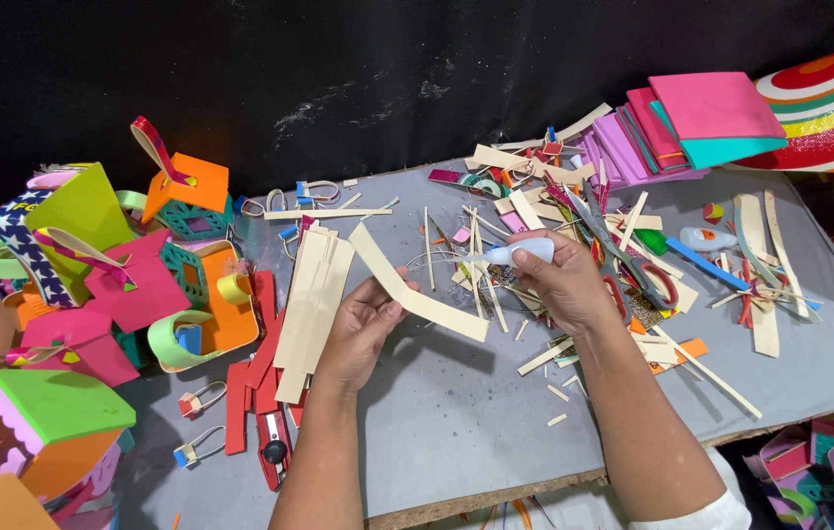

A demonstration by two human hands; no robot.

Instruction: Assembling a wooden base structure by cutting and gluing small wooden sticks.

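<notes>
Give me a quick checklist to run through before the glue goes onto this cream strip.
1. Left hand grips the cream strip: ok, thumb and fingers pinch its middle.
2. Right hand holds the glue bottle: ok.
3. Nozzle aimed at the strip: ok, it points left just above the strip, not touching.
4. Cap off the nozzle: cannot tell, tip too small.
5. Grey mat bare under the strip: ok, only small scraps nearby.
6. Stack of cream strips within reach: ok, lying beside the left hand.
</notes>
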